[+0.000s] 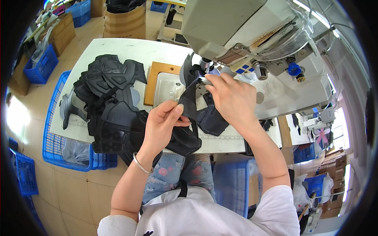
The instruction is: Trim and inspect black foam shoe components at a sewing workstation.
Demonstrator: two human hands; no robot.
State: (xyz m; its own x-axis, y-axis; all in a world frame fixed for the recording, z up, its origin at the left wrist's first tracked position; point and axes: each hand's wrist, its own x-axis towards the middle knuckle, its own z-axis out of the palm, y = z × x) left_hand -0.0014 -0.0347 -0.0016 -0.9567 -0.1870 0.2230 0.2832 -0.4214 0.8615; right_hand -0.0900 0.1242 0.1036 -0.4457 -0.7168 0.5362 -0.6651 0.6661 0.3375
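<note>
The person wears a loose white top (204, 216) of smooth, plain-looking cloth, softly creased across the front. Its left sleeve (117, 226) and right sleeve (277, 208) are short and wide, each ending above the elbow. A small dark marking (148, 233) sits low on the top's left side, cut off by the lower edge of view, so its shape cannot be told. Just ahead of the top, a black strap (182, 188) stands out against faded blue jeans (161, 177) with pinkish-red flowers and pale, frayed patches. Forward of the top's left sleeve, a slim, rounded silvery bangle (141, 165) circles the left wrist.
</note>
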